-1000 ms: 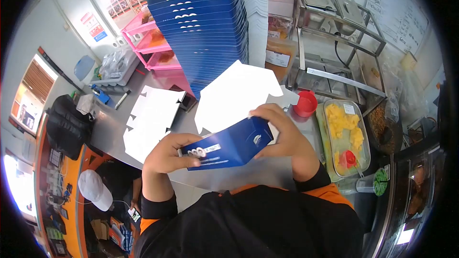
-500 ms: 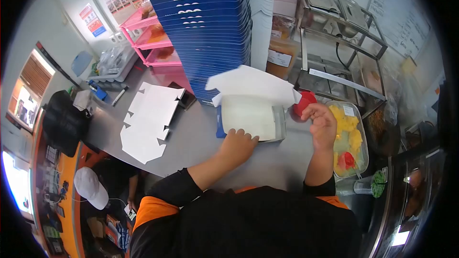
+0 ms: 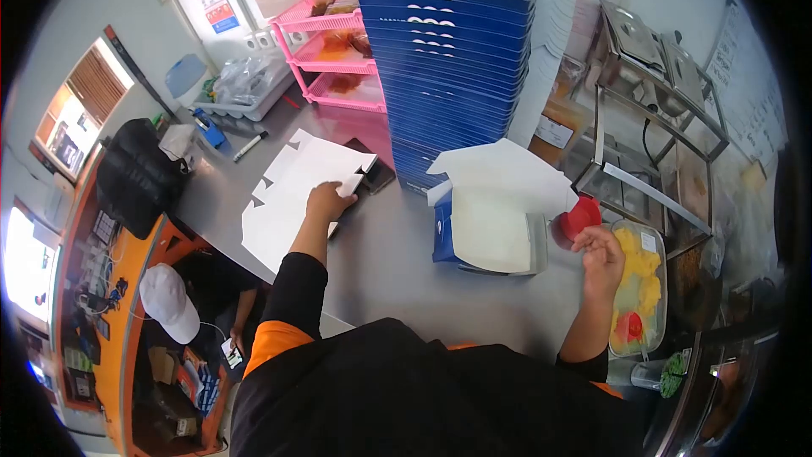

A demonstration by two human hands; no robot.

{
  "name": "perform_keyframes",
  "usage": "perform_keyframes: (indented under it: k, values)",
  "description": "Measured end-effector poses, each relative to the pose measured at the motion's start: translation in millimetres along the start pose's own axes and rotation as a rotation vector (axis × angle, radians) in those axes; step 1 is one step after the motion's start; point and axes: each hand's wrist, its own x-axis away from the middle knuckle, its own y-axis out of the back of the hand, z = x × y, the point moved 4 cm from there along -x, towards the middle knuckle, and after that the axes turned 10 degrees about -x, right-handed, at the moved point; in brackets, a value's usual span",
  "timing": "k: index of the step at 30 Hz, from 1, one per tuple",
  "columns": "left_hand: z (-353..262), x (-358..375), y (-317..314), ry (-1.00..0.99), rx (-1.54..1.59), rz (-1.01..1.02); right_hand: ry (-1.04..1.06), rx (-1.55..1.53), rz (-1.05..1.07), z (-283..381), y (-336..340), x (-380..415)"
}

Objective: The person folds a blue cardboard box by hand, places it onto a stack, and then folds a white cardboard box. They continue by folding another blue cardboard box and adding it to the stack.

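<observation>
My left hand (image 3: pixel 328 201) is at the right edge of a flat, unfolded white cardboard box (image 3: pixel 292 190), its fingers closed over that edge; the fingertips are partly hidden. To the right stands a folded box (image 3: pixel 495 224), blue outside and pale inside, with its lid tilted back and the inside facing up. My right hand (image 3: pixel 602 258) is raised beside a red cup (image 3: pixel 580 217), fingers loosely bent and apart, with nothing visible in them. A clear tub (image 3: pixel 661 288) holding yellow food and a red scoop (image 3: pixel 629 325) sits just right of that hand.
A tall stack of blue boxes (image 3: pixel 448 59) rises at the back of the metal table (image 3: pixel 381 262). Left of it are a pink rack (image 3: pixel 337 57) and a marker (image 3: pixel 249 146). A metal stand (image 3: pixel 651 173) is at the right. A person in a white cap (image 3: pixel 169 300) sits at lower left.
My left hand has left the front edge of the folded box and moved left onto the flat cardboard box. The view has turned left. My right hand stays near the red cup.
</observation>
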Motion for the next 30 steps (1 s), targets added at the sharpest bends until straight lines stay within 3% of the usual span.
perform_keyframes:
  k: [6,7,11,14,17,19,22,24,28,30]
  values:
    - [20.6,-32.9,-18.7,-0.060,0.125,0.343,-0.023,-0.022,0.047,-4.6,-18.6,-3.7]
    - [23.7,-33.8,-15.7,-0.027,0.276,0.415,-0.033,-0.029,0.047,-7.1,-18.4,-3.9]
    - [28.5,-21.1,6.8,0.129,0.523,0.399,-0.060,-0.064,0.079,-11.0,-28.8,-8.2]
    - [48.8,-50.8,5.1,-0.119,0.078,-0.005,-0.079,-0.140,0.153,-12.6,-57.3,-15.8]
    - [53.7,-25.1,71.0,0.235,0.222,-0.394,-0.064,-0.121,0.396,-5.2,-100.9,-27.8]
    - [74.0,-24.1,97.9,0.299,0.509,-0.590,-0.031,-0.124,0.571,-0.9,-134.3,-31.8]
    - [59.8,13.1,135.0,0.171,0.912,-0.466,0.100,0.019,0.783,1.9,-190.0,-32.5]
    - [52.7,38.9,139.7,0.084,0.904,-0.370,0.191,0.125,0.847,-1.4,-228.3,-30.0]
    - [31.9,112.1,168.9,0.185,0.665,-0.477,0.240,0.200,0.955,-36.4,-288.8,-11.4]
    - [19.3,147.0,172.6,0.176,0.802,-0.625,0.310,0.234,0.953,-42.3,-308.5,0.3]
